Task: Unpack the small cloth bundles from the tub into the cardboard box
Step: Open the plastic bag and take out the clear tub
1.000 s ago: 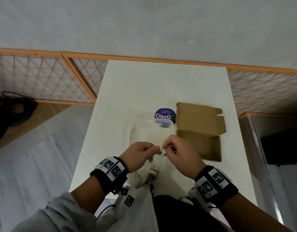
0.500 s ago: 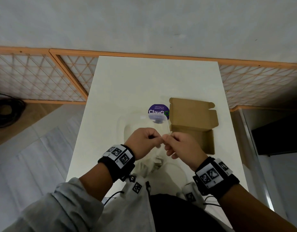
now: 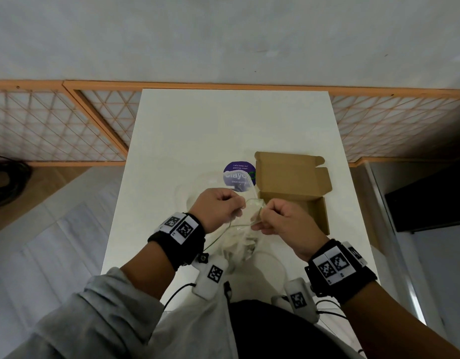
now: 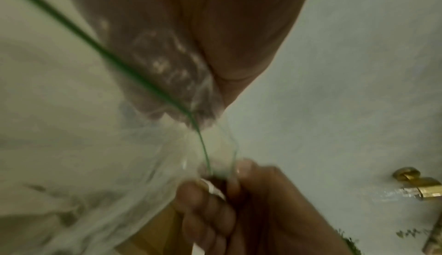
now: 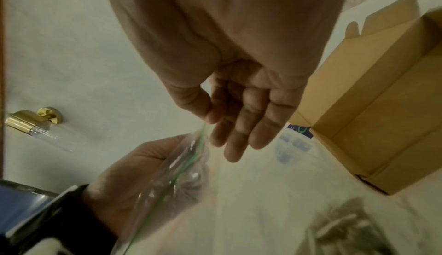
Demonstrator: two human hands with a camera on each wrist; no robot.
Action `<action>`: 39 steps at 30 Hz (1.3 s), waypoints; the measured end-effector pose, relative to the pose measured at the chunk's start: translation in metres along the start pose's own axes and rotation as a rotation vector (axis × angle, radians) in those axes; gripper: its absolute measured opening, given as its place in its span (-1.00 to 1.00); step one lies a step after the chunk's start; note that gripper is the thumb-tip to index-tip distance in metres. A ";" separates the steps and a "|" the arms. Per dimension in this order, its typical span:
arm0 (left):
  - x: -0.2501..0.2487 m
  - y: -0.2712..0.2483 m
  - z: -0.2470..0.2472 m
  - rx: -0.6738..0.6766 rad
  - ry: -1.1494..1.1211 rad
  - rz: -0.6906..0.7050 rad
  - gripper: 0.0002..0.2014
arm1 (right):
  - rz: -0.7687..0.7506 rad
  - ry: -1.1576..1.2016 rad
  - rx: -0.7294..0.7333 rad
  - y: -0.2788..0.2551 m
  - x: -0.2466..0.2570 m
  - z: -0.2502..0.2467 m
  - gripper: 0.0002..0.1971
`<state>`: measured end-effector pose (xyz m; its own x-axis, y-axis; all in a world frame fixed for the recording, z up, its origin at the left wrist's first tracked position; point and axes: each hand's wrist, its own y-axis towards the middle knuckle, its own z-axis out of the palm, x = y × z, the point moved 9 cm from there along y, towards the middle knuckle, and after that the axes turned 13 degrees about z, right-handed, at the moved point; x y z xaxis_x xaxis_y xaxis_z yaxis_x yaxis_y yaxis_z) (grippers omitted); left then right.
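I hold a clear zip bag [image 3: 245,221] with a green seal line above the near part of the white table. My left hand [image 3: 235,207] pinches one lip of its mouth and my right hand [image 3: 262,216] pinches the other. The mouth gapes between them. A white cloth bundle [image 3: 239,246] hangs in the bag's bottom. The clear plastic tub [image 3: 195,189] stands behind my hands, its purple-labelled lid [image 3: 239,174] beyond it. The open cardboard box [image 3: 293,177] stands to the right. In the right wrist view, thumb and fingers [image 5: 215,115] pinch the bag [image 5: 179,174] beside the box [image 5: 382,108].
The table [image 3: 223,125] is narrow, with floor dropping off on both sides. An orange lattice panel [image 3: 55,125] runs along the wall behind. A dark cabinet [image 3: 431,203] stands at the right, and black cables [image 3: 3,182] lie on the floor at the left.
My hands have drawn apart, and the bag's mouth, pinched together before, now stands open between them. The box has not moved.
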<state>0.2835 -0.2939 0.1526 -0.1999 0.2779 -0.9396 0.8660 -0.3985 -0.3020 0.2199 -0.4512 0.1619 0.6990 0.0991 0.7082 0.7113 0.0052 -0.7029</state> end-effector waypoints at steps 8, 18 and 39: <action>-0.015 0.015 0.007 0.159 0.182 0.103 -0.82 | -0.059 -0.430 -0.321 -0.010 0.022 -0.023 -0.66; -0.048 0.005 0.012 0.314 0.634 0.297 -0.84 | -0.238 -0.662 -0.205 -0.010 0.038 0.001 -0.80; 0.008 -0.066 -0.085 -0.136 0.727 -0.017 -0.89 | -0.280 -0.453 -0.284 -0.023 0.032 0.008 -0.72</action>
<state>0.2632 -0.1913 0.1783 0.0996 0.8107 -0.5769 0.9239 -0.2906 -0.2489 0.2253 -0.4399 0.2006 0.4262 0.5468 0.7207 0.8991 -0.1680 -0.4043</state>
